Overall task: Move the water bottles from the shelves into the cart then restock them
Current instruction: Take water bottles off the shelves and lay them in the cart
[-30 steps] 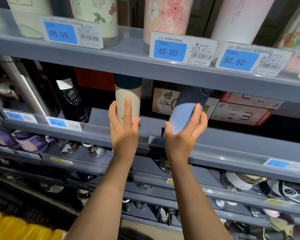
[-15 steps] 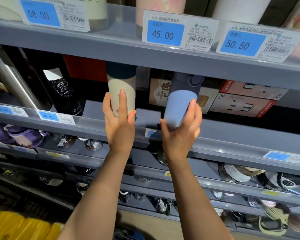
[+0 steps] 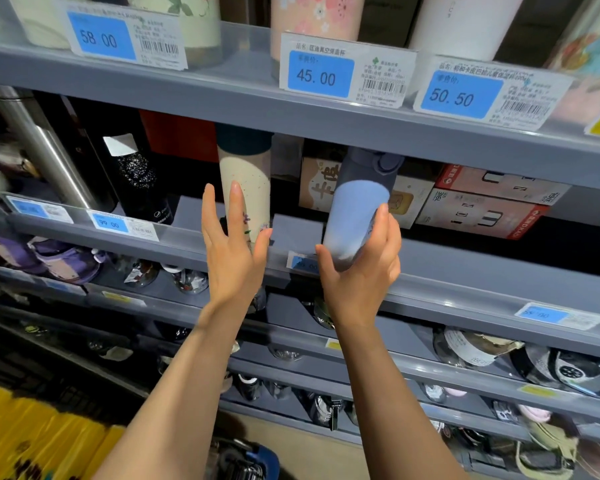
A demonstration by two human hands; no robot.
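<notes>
A cream speckled bottle [image 3: 243, 181] with a dark teal cap stands on the middle grey shelf [image 3: 465, 282]. My left hand [image 3: 232, 251] is right in front of it with fingers spread and straight, thumb beside its base. My right hand [image 3: 364, 265] grips the lower part of a light blue bottle [image 3: 355, 220] with a dark blue-grey lid, tilted, its base at the shelf's front lip.
A black speckled bottle [image 3: 139, 181] and a steel flask [image 3: 45, 147] stand at the left. Boxes [image 3: 482, 202] sit at the right. Floral and white bottles line the top shelf above price tags [image 3: 323, 74]. Lower shelves hold several bottles. Yellow items [image 3: 32, 438] lie at the bottom left.
My left hand has let go of the cream bottle and opened its fingers. My right hand has brought the blue bottle slightly lower toward the shelf. The view shifted a little.
</notes>
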